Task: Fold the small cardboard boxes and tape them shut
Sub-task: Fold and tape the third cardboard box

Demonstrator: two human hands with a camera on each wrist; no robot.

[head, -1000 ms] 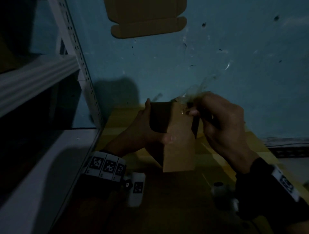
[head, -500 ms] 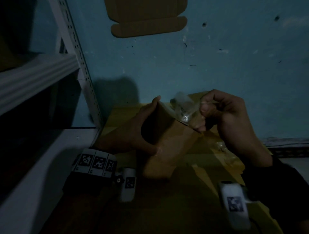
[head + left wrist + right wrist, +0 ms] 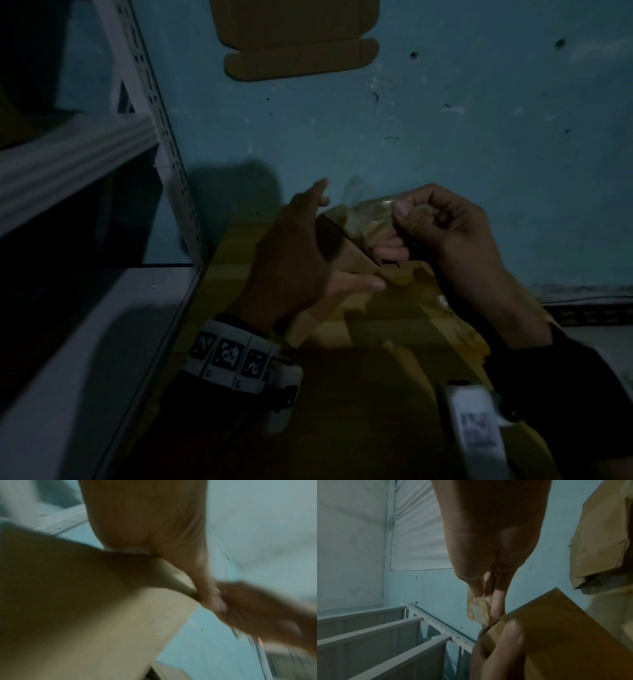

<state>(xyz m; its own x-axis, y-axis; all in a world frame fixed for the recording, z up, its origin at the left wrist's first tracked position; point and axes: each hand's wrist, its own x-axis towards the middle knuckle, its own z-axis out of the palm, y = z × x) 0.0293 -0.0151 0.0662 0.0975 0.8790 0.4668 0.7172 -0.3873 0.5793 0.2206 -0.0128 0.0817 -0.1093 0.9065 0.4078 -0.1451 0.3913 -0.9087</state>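
A small folded cardboard box [image 3: 352,255] is held up in front of me, tilted. My left hand [image 3: 298,253] grips it from the left, thumb across its near face [image 3: 553,626]. My right hand [image 3: 442,226] pinches a crumpled piece of clear tape [image 3: 371,212] at the box's top corner; the tape [image 3: 476,609] hangs from thumb and fingertips beside the box edge. In the blurred left wrist view the box [image 3: 85,608] fills the lower left and both hands meet at its corner.
Flat cardboard sheets [image 3: 394,325] lie stacked beneath the hands. Another flat box blank [image 3: 294,44] leans on the blue wall above. A white metal shelf rack [image 3: 150,113] stands at the left, close by. The room is dim.
The box has tipped further over and to the left in my left hand. The right hand has stayed at the top corner, drawing the clear tape piece rightward across it.
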